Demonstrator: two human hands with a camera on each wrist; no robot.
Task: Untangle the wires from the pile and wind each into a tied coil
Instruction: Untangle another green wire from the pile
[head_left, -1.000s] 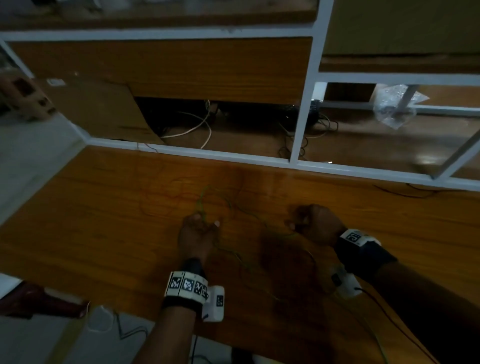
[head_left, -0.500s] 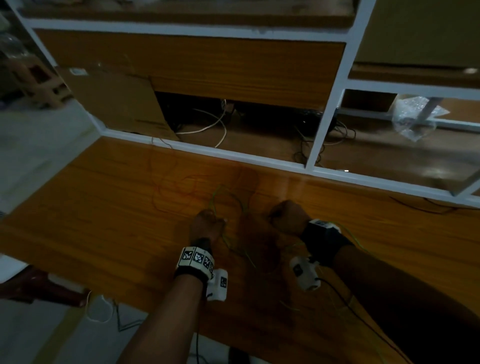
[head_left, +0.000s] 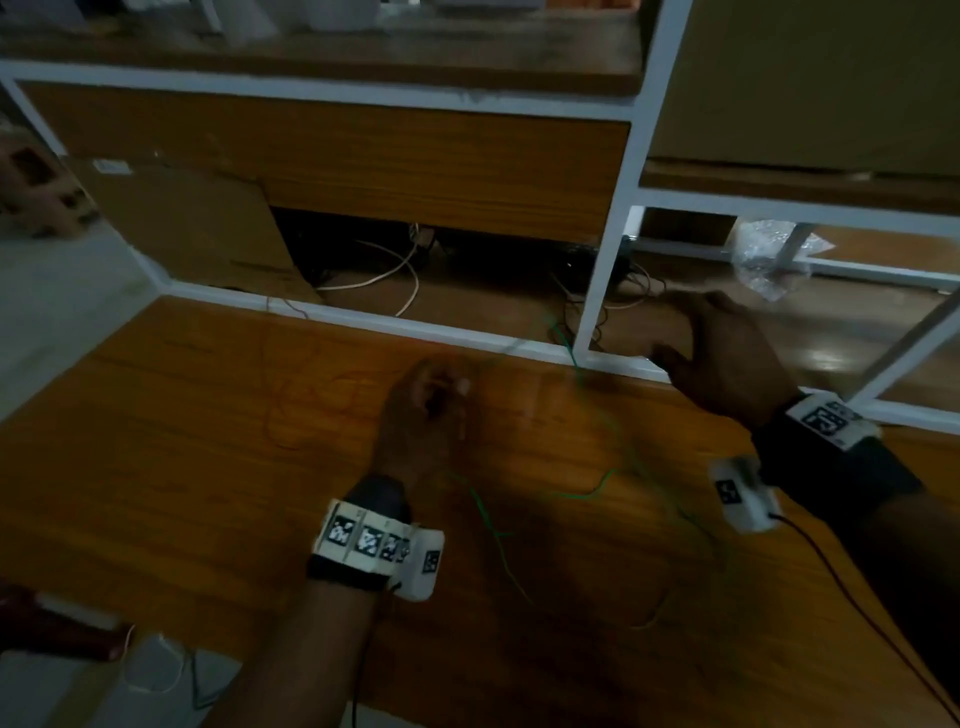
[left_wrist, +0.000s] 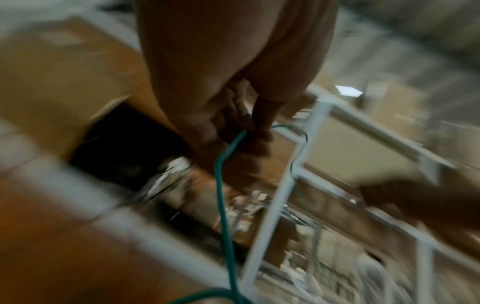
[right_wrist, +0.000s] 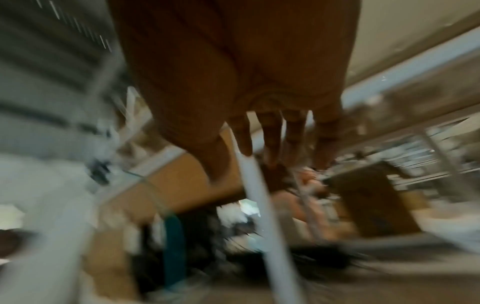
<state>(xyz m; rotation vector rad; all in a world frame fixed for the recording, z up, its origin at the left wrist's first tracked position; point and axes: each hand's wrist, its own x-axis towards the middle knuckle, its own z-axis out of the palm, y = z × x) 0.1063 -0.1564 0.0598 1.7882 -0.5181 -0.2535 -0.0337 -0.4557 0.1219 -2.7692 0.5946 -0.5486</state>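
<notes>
- Our green wire (head_left: 597, 491) lies on the wooden tabletop (head_left: 156, 467), strung loosely from our left hand (head_left: 423, 415) near the centre, down toward 5 o'clock, then back up toward 1 o'clock, where a strand climbs past the white frame rail (head_left: 467, 335).
- Its long axis, as far as a slack wire has one, runs from about 7 o'clock to 1 o'clock; which tip is the free end we cannot tell (the strand is thin and the light poor).
- The left hand's fingers (left_wrist: 233, 131) are curled tight round the wire, which leaves the fist downward in the left wrist view; we judge this grip is the anchor, held fixed so the rest can be drawn clear.
- Our right hand (head_left: 727, 353) is raised at 2 o'clock over the rail, well apart from the left; its fingers (right_wrist: 270, 131) hang nearly straight and spread, and the blurred right wrist view shows nothing held, so we read it as free.
- Thin reddish wires (head_left: 291, 395) sprawl at 9 o'clock of the left hand, untouched.
- Beyond the rail, at 12 o'clock, sit white cables (head_left: 395, 270); a crumpled plastic bag (head_left: 769, 260) lies at 2 o'clock.
</notes>
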